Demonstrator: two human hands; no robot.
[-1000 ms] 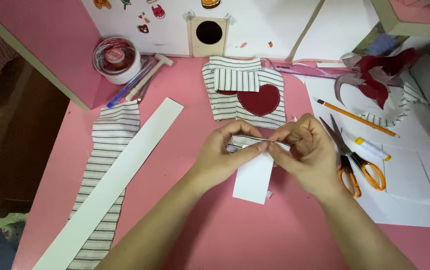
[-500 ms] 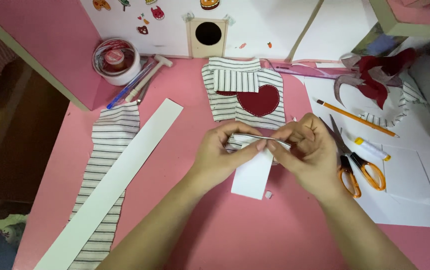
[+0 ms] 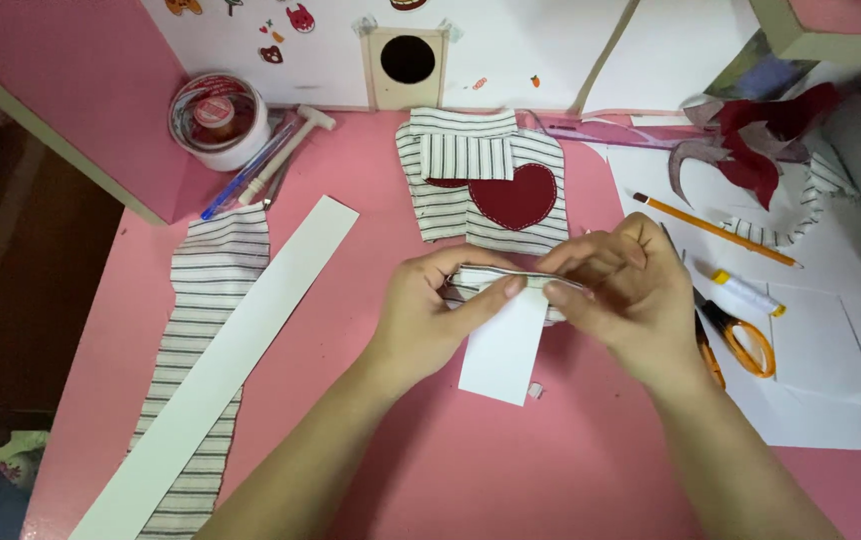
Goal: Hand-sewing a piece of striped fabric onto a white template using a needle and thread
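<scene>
Now | left hand (image 3: 426,315) and right hand (image 3: 631,300) both pinched on striped fabric fold (image 3: 496,280) between them | white card (image 3: 504,345) hangs below fingertips | scissors (image 3: 741,335) just right of right hand

Bare pink table (image 3: 591,470) lies open toward its near edge below my hands. Scissors (image 3: 741,335) crowd my right hand (image 3: 621,290); the white strip (image 3: 221,360) blocks the left side; heart shirt (image 3: 491,190) lies just beyond.
</scene>
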